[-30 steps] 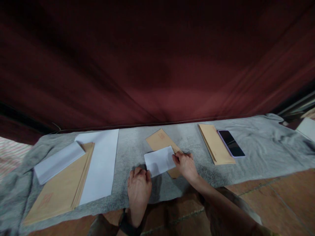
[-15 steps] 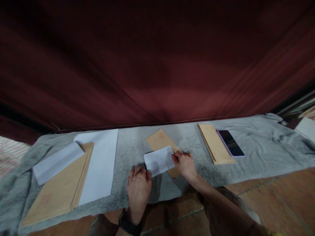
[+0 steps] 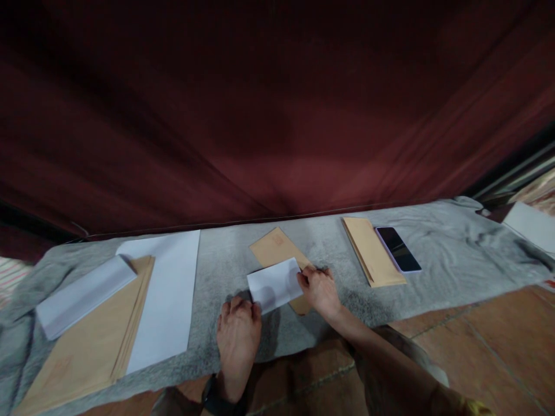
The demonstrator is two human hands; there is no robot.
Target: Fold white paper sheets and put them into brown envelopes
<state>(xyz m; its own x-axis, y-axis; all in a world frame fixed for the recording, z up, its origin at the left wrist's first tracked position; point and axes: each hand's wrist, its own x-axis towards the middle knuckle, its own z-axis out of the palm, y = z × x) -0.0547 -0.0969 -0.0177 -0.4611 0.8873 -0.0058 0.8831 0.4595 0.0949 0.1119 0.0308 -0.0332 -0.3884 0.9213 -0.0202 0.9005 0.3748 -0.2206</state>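
Centrally, paper (image 3: 273, 283) between right hand (image 3: 321, 290) pinching its edge and left hand (image 3: 238, 333), grip unclear.

Left of one phone (image 3: 398, 249), two hands (image 3: 239, 328), one large sheet (image 3: 168, 300), two smaller papers (image 3: 274, 285) and brown envelopes (image 3: 93, 346) in three spots are counted.

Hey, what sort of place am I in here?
Probably an indoor room, perhaps at home, though little of it shows. A wrinkled grey cloth bears white paper and a brown envelope, a tiled floor lies below, and a dark red backdrop rises behind.
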